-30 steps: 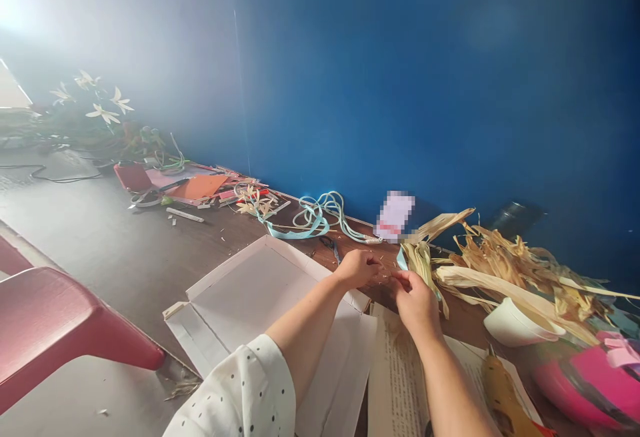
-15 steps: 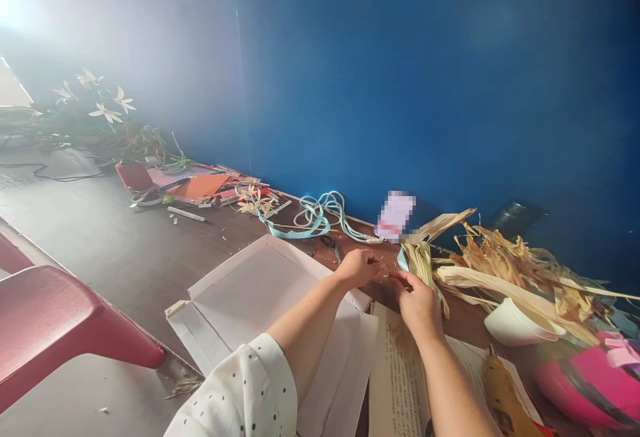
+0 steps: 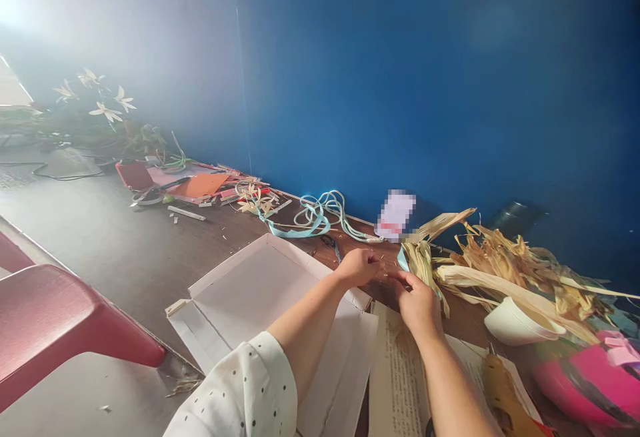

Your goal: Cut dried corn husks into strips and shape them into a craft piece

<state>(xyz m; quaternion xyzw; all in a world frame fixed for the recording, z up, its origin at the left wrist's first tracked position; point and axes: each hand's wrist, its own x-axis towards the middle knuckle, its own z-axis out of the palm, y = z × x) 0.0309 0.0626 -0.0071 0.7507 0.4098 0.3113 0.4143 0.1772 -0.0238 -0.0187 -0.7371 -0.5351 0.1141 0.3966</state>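
My left hand (image 3: pixel 359 266) is closed over the table, its fingertips pinched together beyond the corner of an open white cardboard box (image 3: pixel 260 290). Facing it, my right hand (image 3: pixel 419 303) has its thumb and forefinger pressed together. Whatever lies between the fingertips is too small to make out. Dark-handled scissors (image 3: pixel 331 247) lie just left of my left hand. Close to the right hand are dried corn husks (image 3: pixel 424 260) and a strip of light blue ribbon (image 3: pixel 403 258). Printed paper (image 3: pixel 397 370) is spread below my right wrist.
Rightward stand a pale cup (image 3: pixel 523 322), a glue gun (image 3: pixel 505 390), a pink bag-like object (image 3: pixel 585 383) and a heap of dry husks (image 3: pixel 520 263). Pale blue cord (image 3: pixel 330 210) and paper scraps (image 3: pixel 203 187) lie along the blue partition (image 3: pixel 425 90). A red chair (image 3: pixel 75 317) is at left.
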